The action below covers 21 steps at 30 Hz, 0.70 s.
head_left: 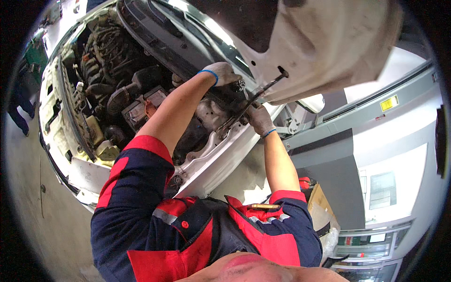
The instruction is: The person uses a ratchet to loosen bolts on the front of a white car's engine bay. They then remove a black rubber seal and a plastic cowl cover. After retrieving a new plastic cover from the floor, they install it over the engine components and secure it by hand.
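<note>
Both my hands wear pale gloves with blue cuffs and reach to the rear corner of a car's engine bay. My left hand is bent over that corner with curled fingers, next to a small metal part. Whatever it grips is hidden. My right hand is closed beside the lower stretch of a dark rod, above the white fender. What lies in its fingers cannot be made out. The rod's upper end meets a raised white panel, apparently the hood.
A battery and hoses sit in the engine bay. The windshield is beyond my left hand. A grey lift beam with a yellow label runs at right. A cardboard box stands beside my right arm. Another person's legs show far left.
</note>
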{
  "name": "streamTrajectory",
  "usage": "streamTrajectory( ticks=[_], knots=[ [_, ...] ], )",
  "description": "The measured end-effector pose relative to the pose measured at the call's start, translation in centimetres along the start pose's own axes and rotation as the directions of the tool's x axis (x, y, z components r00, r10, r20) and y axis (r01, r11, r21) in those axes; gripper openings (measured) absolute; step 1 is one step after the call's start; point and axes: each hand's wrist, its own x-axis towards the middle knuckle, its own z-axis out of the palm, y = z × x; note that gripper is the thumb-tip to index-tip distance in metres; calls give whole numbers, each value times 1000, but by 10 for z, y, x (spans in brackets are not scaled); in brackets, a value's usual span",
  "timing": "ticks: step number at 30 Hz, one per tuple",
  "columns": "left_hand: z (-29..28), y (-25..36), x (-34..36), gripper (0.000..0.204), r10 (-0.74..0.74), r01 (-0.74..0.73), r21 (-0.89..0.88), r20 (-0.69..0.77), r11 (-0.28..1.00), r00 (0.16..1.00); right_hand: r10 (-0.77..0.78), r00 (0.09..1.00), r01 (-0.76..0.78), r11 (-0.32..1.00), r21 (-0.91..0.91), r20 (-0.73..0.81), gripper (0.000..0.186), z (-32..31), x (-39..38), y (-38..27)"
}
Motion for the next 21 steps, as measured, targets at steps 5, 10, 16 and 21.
streamTrajectory(
  ticks=[5, 10, 16, 21],
  knots=[
    [6, 22, 16, 75, -58, 54, 28, 145, 998, 988, 79, 996, -75, 994, 74, -49, 30, 11, -9, -5],
    [12, 20, 8, 74, -40, 38, 11, 132, 999, 990, 120, 988, -90, 959, -268, 99, 33, -1, 4, 13],
    [17, 21, 9, 62, 58, -64, 40, 130, 997, 990, -70, 932, 293, 724, -625, 356, 35, 8, 5, -5],
    [23, 16, 12, 53, 183, -197, 104, 133, 975, 974, -112, 931, 221, 929, -295, 346, 40, 52, 10, -3]
  ],
)
